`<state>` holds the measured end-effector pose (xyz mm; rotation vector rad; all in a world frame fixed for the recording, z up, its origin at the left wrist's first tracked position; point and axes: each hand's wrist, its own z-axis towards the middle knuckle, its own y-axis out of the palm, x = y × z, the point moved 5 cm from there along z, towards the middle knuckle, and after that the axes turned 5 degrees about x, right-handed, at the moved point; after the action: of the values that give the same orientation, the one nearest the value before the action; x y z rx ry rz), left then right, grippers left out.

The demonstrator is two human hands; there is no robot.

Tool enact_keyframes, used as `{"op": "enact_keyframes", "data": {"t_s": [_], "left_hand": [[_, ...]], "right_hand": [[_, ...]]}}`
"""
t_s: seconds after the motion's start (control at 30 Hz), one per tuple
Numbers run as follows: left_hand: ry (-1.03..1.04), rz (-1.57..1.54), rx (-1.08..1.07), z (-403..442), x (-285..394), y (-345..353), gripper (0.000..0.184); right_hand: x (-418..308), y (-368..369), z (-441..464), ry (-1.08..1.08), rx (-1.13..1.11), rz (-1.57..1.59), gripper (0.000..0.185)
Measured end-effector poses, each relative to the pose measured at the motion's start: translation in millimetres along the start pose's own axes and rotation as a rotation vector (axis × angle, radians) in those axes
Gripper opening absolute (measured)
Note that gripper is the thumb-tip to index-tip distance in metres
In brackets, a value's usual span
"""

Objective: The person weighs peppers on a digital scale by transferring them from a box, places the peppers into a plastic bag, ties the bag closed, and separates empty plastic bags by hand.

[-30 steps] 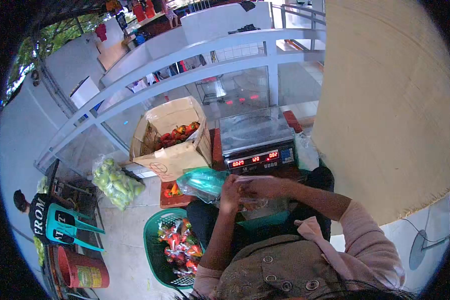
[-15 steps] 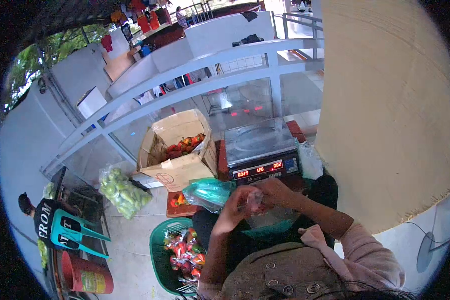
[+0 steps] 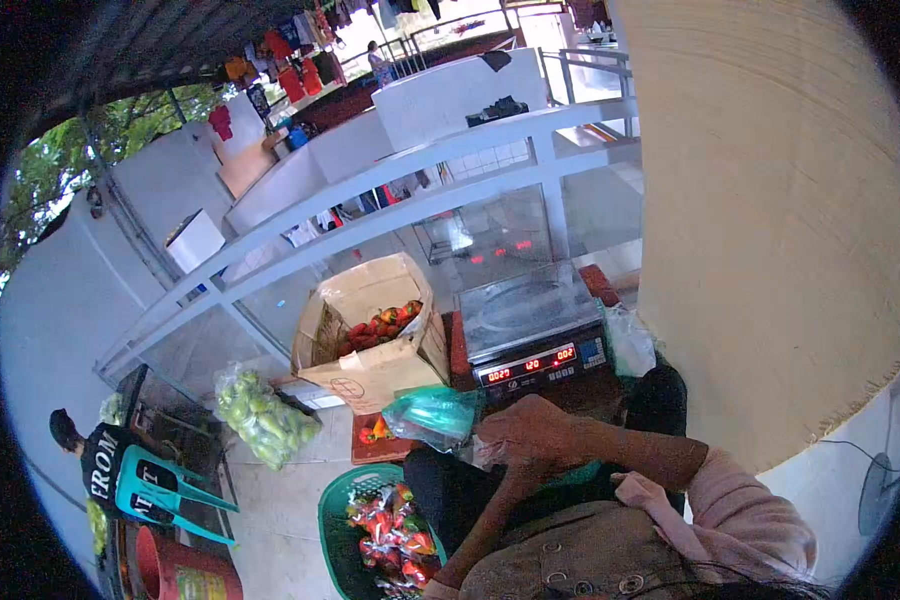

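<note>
Low in the middle of the head view, over my lap, my left hand (image 3: 502, 455) is closed around a small clear plastic bag (image 3: 489, 456), mostly covered by fingers. My right hand (image 3: 536, 430) lies across it, fingers curled over the same bag, and hides much of the left. What is inside the bag cannot be made out. Green plastic (image 3: 577, 474) shows on my lap beneath. Just beyond my hands stands a digital scale (image 3: 530, 330) with red figures lit and a bare pan. A green-tinted plastic bag (image 3: 433, 412) lies left of the scale.
Left of my legs, a green basket (image 3: 332, 530) holds several bagged red peppers (image 3: 395, 535). Behind it stand an open cardboard box (image 3: 375, 372) of red peppers and a bag of green vegetables (image 3: 265, 415). A person (image 3: 105, 460) sits at far left by a red bucket (image 3: 185, 570).
My hands have come together and lowered toward my lap, the right now covering the left. The clear bag, visible between them before, is largely hidden. The whole view has shifted slightly.
</note>
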<state>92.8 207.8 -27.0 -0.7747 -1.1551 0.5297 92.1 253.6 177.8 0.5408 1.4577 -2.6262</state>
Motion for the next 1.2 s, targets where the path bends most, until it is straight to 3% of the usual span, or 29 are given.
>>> {"op": "enact_keyframes", "data": {"t_s": [0.17, 0.27, 0.3, 0.37, 0.4, 0.5, 0.57, 0.63, 0.67, 0.73, 0.77, 0.8, 0.83, 0.9, 0.93, 1.0, 1.1, 1.2], "left_hand": [[-0.033, 0.07, 0.16, -2.1, -1.2, -10.7, 0.038], [-0.009, 0.123, 0.325, -7.2, -15.9, -20.7, 0.035], [0.047, 0.079, 0.483, -12.8, -24.0, -25.7, 0.032], [-0.073, -0.25, 0.436, -9.5, -13.3, -45.6, 0.029], [-0.094, -0.269, 0.42, -5.4, -3.1, -56.6, 0.029], [-0.054, -0.074, 0.406, 5.8, 17.3, -72.7, 0.028], [0.045, 0.066, 0.449, 9.4, -2.5, -52.1, 0.03], [0.164, 0.089, 0.566, -1.2, -0.4, -43.1, 0.034], [0.229, 0.064, 0.66, -4.1, 13.6, -52.3, 0.036], [0.166, 0.125, 0.526, -0.2, 22.0, -53.2, 0.039], [0.044, 0.201, 0.294, 3.4, 17.3, -45.1, 0.039], [0.003, 0.235, 0.204, 5.3, 13.3, -42.0, 0.039], [-0.034, 0.272, 0.113, 6.8, 9.3, -39.0, 0.039], [0.046, 0.272, 0.228, 10.5, 2.4, -43.2, 0.037], [-0.275, -0.194, 0.253, 2.2, -14.8, -47.4, 0.032], [-0.297, -0.148, 0.209, 8.0, -5.0, -54.6, 0.029], [-0.15, -0.018, 0.346, 19.5, -12.1, -57.0, 0.027], [-0.225, -0.228, 0.335, 20.9, 0.6, -70.7, 0.025]], "right_hand": [[15.9, -6.4, -7.8, 0.166, -0.036, -0.107, 0.025], [35.8, -40.7, -16.7, 0.348, 0.168, 0.254, 0.035], [41.2, -53.2, -19.3, 0.345, 0.242, 0.369, 0.041], [50.1, -70.8, -29.3, 0.342, 0.388, 0.603, 0.054], [66.2, -60.6, -39.7, 0.325, 0.464, 0.74, 0.072], [94.2, 6.3, -67.7, 0.408, 0.233, 0.831, 0.08], [86.1, 38.3, -69.3, 0.268, 0.174, 0.477, 0.053], [94.8, 89.2, -62.8, -0.039, 0.237, 0.015, 0.036], [86.5, 84.1, -52.7, -0.013, 0.201, 0.049, 0.031], [70.4, 51.5, -21.8, 0.04, 0.126, 0.123, 0.031], [76.4, 49.1, -19.6, 0.206, 0.226, 0.403, 0.035], [82.2, 47.0, -19.1, 0.343, 0.374, 0.696, 0.041], [86.4, 39.4, -12.0, 0.432, 0.332, 0.825, 0.041], [94.4, 38.1, -6.5, 0.442, 0.334, 0.847, 0.039], [95.8, 34.9, -2.8, 0.448, 0.329, 0.858, 0.039], [100.4, 26.4, 4.5, 0.61, 0.386, 1.019, 0.036], [108.7, 12.0, 16.1, 0.564, 0.512, 1.172, 0.035], [123.9, 0.6, 15.6, 0.629, 0.588, 1.234, 0.035]]}}
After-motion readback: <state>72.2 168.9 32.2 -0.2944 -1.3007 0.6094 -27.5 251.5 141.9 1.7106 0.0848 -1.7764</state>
